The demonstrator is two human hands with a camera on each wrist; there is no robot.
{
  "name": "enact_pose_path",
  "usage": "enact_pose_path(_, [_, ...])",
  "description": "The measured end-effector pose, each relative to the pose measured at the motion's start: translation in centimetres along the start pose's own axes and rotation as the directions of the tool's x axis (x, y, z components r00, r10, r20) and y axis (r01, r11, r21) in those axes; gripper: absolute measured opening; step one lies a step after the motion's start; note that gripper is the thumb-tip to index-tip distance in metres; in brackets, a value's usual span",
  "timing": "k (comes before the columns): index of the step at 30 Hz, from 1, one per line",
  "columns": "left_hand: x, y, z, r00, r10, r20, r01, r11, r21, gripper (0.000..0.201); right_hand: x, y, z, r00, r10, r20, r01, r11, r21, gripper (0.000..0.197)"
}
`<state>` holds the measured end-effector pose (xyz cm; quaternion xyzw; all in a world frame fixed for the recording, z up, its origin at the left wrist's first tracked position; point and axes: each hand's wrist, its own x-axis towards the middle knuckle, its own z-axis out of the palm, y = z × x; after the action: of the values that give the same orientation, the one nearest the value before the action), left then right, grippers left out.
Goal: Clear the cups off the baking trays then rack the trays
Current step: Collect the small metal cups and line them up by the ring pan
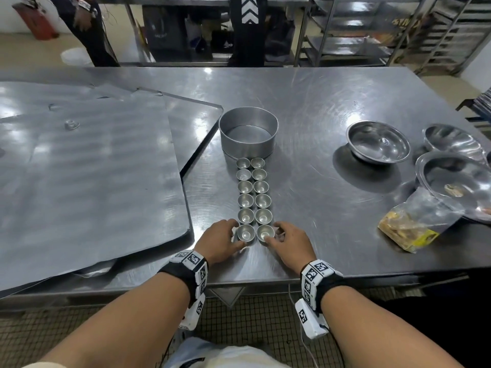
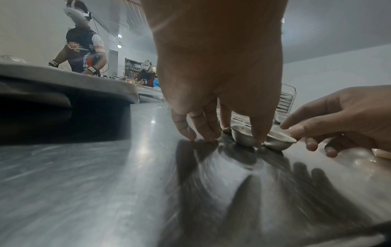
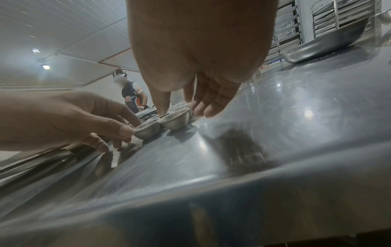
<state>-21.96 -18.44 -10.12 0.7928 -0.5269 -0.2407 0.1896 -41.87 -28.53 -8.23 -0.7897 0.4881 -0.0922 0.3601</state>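
Small metal cups stand in two columns (image 1: 253, 193) on the steel table (image 1: 318, 107), in front of a round pan. My left hand (image 1: 231, 235) pinches the nearest left cup (image 1: 245, 233) between thumb (image 2: 257, 133) and fingers. My right hand (image 1: 277, 235) pinches the nearest right cup (image 1: 265, 233), thumb (image 3: 162, 107) on its rim. Both cups sit on the table. Flat baking trays (image 1: 79, 168) lie stacked and skewed at the left, with two small cups (image 1: 71, 125) on them.
A round cake pan (image 1: 248, 134) stands behind the cup rows. Three steel bowls (image 1: 378, 142) and a plastic bag of food (image 1: 414, 227) sit at the right. People (image 1: 87, 27) stand beyond the table. Tray racks (image 1: 451, 30) are at the back right.
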Motion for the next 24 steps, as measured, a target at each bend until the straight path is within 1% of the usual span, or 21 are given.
enact_pose_path(2, [0.0, 0.2, -0.9, 1.000, 0.000, -0.029, -0.001, 1.000, -0.016, 0.057, 0.7, -0.7, -0.4, 0.998, -0.023, -0.051, 0.023, 1.000, -0.006, 0.035])
enact_pose_path(5, [0.0, 0.0, -3.0, 0.992, 0.016, -0.124, -0.022, 0.999, -0.043, 0.048, 2.6, -3.4, -0.7, 0.989, -0.085, -0.121, 0.082, 0.996, -0.028, 0.027])
enact_pose_path(9, [-0.1, -1.9, -7.8, 0.972, -0.010, -0.236, -0.006, 0.998, -0.070, 0.042, 5.7, -9.4, 0.2, 0.973, -0.192, -0.124, 0.189, 0.981, -0.038, 0.020])
enact_pose_path(11, [-0.3, -3.8, -10.7, 0.957, -0.036, -0.288, 0.013, 0.996, -0.083, 0.041, 7.3, -13.1, 1.3, 0.962, -0.252, -0.105, 0.251, 0.968, -0.028, 0.023])
enact_pose_path(13, [-0.8, -6.5, -13.9, 0.938, -0.078, -0.338, 0.044, 0.993, -0.108, 0.039, 8.9, -17.2, 3.0, 0.952, -0.305, -0.036, 0.304, 0.952, -0.029, 0.029])
enact_pose_path(15, [-1.3, -9.9, -17.1, 0.916, -0.123, -0.381, 0.085, 0.990, -0.116, 0.038, 10.4, -21.6, 5.0, 0.934, -0.350, 0.077, 0.355, 0.933, -0.064, 0.032])
enact_pose_path(18, [-2.5, -16.0, -22.1, 0.887, -0.214, -0.409, 0.173, 0.976, -0.136, 0.037, 12.8, -28.4, 9.0, 0.883, -0.394, 0.255, 0.432, 0.895, -0.111, 0.035])
enact_pose_path(19, [-3.0, -18.3, -23.7, 0.877, -0.239, -0.416, 0.199, 0.970, -0.138, 0.036, 13.5, -30.7, 10.4, 0.868, -0.401, 0.294, 0.448, 0.887, -0.112, 0.036])
enact_pose_path(24, [-4.7, -30.3, -31.6, 0.817, -0.391, -0.424, 0.349, 0.921, -0.176, 0.034, 17.5, -41.3, 17.7, 0.822, -0.443, 0.357, 0.508, 0.855, -0.109, 0.036])
